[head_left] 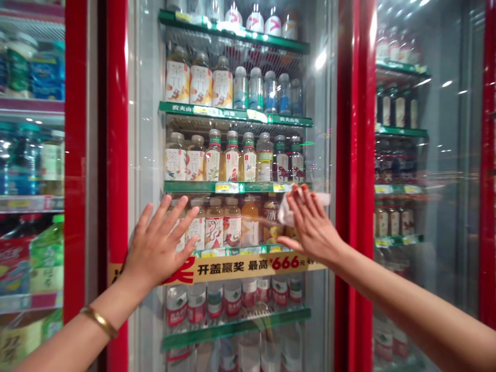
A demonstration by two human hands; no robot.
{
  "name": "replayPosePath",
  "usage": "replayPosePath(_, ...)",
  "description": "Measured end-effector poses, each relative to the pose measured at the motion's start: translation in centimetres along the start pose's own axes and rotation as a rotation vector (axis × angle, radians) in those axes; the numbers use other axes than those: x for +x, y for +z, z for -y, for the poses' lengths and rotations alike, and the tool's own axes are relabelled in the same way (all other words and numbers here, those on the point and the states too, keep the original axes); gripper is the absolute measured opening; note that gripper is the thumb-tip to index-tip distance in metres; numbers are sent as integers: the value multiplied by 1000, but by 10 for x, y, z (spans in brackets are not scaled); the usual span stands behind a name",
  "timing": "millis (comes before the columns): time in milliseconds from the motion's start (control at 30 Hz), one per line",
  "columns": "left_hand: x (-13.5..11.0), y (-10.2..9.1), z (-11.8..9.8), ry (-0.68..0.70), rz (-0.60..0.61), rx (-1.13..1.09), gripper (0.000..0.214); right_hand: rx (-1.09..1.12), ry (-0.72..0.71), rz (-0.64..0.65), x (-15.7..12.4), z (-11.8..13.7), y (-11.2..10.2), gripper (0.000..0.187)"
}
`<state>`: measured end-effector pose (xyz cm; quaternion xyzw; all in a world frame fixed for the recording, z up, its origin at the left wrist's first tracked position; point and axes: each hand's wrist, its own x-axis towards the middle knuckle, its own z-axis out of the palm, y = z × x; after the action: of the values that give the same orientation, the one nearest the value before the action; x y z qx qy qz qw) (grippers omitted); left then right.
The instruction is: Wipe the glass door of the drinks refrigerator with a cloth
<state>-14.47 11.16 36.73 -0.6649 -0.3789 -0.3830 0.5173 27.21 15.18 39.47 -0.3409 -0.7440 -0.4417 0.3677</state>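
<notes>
My left hand [157, 248] lies with fingers spread near the left side of a glass cooler door [248, 219], over the end of a printed strip [248, 266]; a gold bangle [98, 321] circles that wrist. Farther right, my right hand [312, 227] presses a crumpled white cloth or tissue [285, 211] against the glass. Its fingers are extended upward, and part of the white piece sticks out on both sides of them. Behind the pane, bottled drinks [232, 222] stand in rows, some covered by my hands.
Red frames [117, 155] border the door on both sides. To the left, another cooler section holds bottles and packs [46, 253]. On the right stands a further glass-fronted section with bottles [393, 108]. Green-edged shelves [236, 328] cross the middle cooler. Light reflections show on the glass.
</notes>
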Motion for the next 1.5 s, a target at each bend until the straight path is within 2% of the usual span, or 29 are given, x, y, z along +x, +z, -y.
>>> replayPosePath(100,0,-1,0,6,-6,-16,84,-35,346,-103,27,-25,-13,102)
replayPosePath(167,0,0,1,17,-18,-26,84,7,400,-104,39,-7,-9,104)
replayPosePath(233,0,1,2,17,-31,-37,84,80,215,-53,33,33,4,118)
replayPosePath(300,0,2,2,19,-47,-44,84,149,-127,37,17,66,17,129)
replayPosePath(333,0,3,2,17,-41,-41,85,159,-237,70,10,71,21,129)
replayPosePath(367,0,3,2,16,-40,-36,85,156,-274,83,7,67,21,125)
replayPosePath(400,0,3,2,17,-37,-31,86,140,-227,73,10,55,19,120)
replayPosePath(433,0,3,2,18,-37,-26,86,119,-111,40,18,36,14,114)
replayPosePath(533,0,4,2,16,-39,-12,88,78,361,-108,62,-11,-3,102)
replayPosePath(567,0,4,2,14,-40,-8,88,71,440,-143,75,-13,-5,102)
replayPosePath(600,0,4,2,13,-40,-7,87,71,438,-157,82,-5,-5,103)
replayPosePath(633,-1,4,2,12,-38,-8,87,83,348,-144,84,12,-2,106)
replayPosePath(667,-1,4,2,12,-35,-12,86,106,180,-100,80,34,3,109)
replayPosePath(733,-1,4,2,13,-32,-16,84,175,-266,53,64,78,14,113)
replayPosePath(767,-2,4,2,12,-31,-15,84,196,-445,125,58,93,18,111)
replayPosePath(800,-2,5,2,10,-32,-9,84,204,-543,173,57,99,19,108)
replayPosePath(833,-2,5,2,7,-32,-2,85,199,-550,185,62,96,17,106)
replayPosePath(867,-2,5,1,3,-31,6,86,186,-473,160,74,85,13,104)
replayPosePath(967,-3,6,0,-7,-29,22,89,142,0,-30,130,37,-6,103)
replayPosePath(1033,-4,7,-2,-29,-35,22,93,117,189,-131,154,26,-9,102)
replayPosePath(1067,-5,7,-2,-51,-49,20,97,111,172,-151,155,33,-6,103)
replayPosePath(1100,-6,8,-3,-77,-67,17,101,115,71,-147,148,46,0,104)
replayPosePath(1200,-9,11,-3,-113,-153,-3,116,148,-510,-33,106,98,22,109)
replayPosePath(1233,-9,13,-3,-102,-182,-14,120,148,-638,-3,97,107,27,109)
replayPosePath(1267,-10,14,-2,-88,-203,-25,121,139,-681,5,94,110,28,109)
replayPosePath(1300,-10,15,-2,-78,-218,-33,123,124,-634,-10,100,107,26,108)
replayPosePath(1333,-11,16,-2,-75,-226,-36,123,107,-519,-44,112,97,21,106)
replayPosePath(1433,-11,16,-2,-91,-222,-30,124,92,-86,-165,167,66,1,95)
replayPosePath(1500,-12,15,-1,-94,-210,-34,127,108,26,-223,190,68,-3,91)
